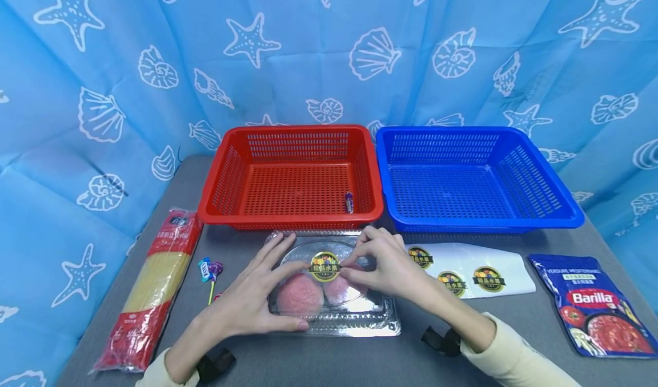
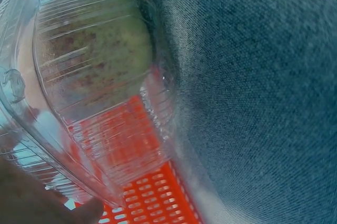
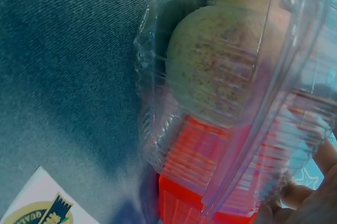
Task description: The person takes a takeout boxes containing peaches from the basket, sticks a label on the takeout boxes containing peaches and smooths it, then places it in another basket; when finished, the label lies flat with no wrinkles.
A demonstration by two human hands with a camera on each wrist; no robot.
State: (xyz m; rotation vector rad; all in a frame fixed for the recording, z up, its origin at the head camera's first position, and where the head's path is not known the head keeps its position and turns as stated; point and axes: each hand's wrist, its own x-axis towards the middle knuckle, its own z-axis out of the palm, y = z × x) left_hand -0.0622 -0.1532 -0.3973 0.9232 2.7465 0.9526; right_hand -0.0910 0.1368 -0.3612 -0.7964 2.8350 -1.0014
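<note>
- head view: a clear clamshell box [image 1: 334, 313] holding two pink peaches [image 1: 300, 295] is lying on the grey bench [image 1: 360, 358], just in front of the red basket [image 1: 293, 176]. the left hand [image 1: 247, 301] is resting on the box's left side, fingers straight and spread, thumb along the near edge. the right hand [image 1: 382, 264] is pinching at the round sticker [image 1: 324, 266] on the lid. a blue basket [image 1: 475, 176], sticker sheet [image 1: 470, 270], sauce pouch [image 1: 596, 304], spaghetti pack [image 1: 149, 287] and lollipop [image 1: 212, 273] are lying around.
- left wrist view: the box [image 2: 100, 103] is filling the frame, red basket [image 2: 152, 192] behind.
- right wrist view: the box [image 3: 237, 92], fingertips [image 3: 300, 195] at its edge.
</note>
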